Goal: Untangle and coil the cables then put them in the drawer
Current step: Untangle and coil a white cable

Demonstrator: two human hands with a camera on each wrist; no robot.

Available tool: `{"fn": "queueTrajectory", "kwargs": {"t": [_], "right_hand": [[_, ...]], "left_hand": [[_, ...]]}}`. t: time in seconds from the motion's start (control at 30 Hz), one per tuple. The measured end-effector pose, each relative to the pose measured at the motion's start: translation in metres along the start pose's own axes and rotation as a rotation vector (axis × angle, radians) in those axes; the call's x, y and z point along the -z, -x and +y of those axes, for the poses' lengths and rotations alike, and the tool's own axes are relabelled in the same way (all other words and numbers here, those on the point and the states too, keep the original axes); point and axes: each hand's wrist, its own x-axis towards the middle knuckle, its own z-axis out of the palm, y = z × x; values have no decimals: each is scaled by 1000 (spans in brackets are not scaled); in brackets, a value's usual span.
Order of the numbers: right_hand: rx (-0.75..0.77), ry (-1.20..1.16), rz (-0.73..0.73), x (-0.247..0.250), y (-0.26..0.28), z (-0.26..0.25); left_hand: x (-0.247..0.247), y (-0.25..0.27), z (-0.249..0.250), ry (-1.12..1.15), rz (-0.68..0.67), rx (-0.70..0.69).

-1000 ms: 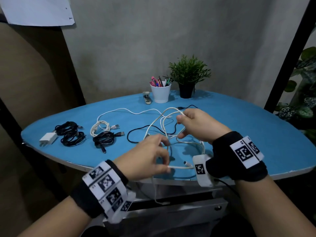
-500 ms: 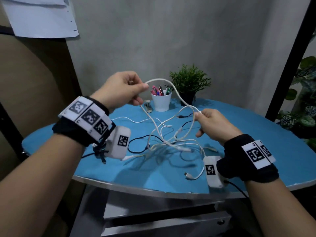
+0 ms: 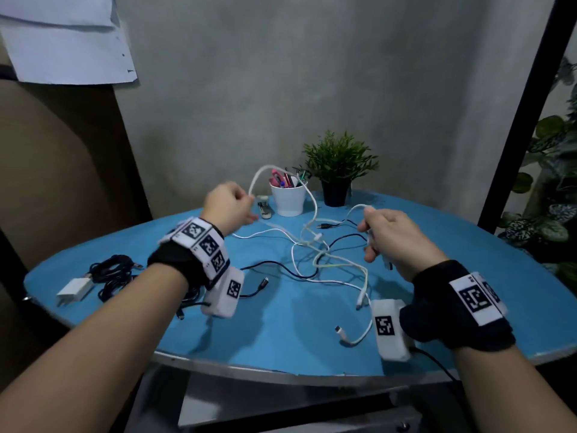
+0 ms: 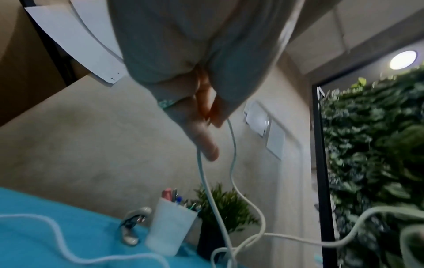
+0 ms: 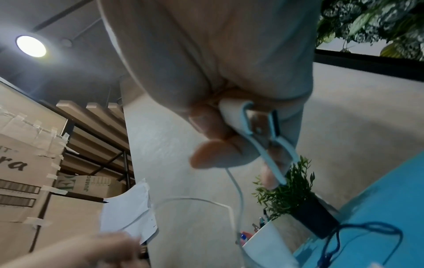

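Note:
A tangle of white cable and black cable lies on the middle of the blue table. My left hand is raised over the back left and pinches a loop of white cable that arches up past the cup. My right hand hovers at the right and grips a folded bunch of white cable; a strand hangs from it. Coiled black cables and a white charger lie at the table's left.
A white pen cup, a stapler and a potted plant stand at the back. A grey drawer unit sits under the table's front edge. Leafy plants and a black post are on the right.
My left hand has come down from high over the table to just above the back left, still pinching the white cable. The right hand has shifted right and the cable loops have spread out.

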Motion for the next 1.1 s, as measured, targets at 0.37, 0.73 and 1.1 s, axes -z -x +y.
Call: {"fn": "queueTrajectory", "kwargs": {"t": [0.37, 0.73, 1.1], "right_hand": [[90, -193, -170, -22, 9, 0], [144, -701, -213, -31, 27, -21], [214, -999, 92, -31, 8, -25]], "left_hand": [[-10, 46, 9, -725, -238, -407], [-56, 71, 0, -34, -563, -251], [-57, 72, -17, -349, -759, -201]]}}
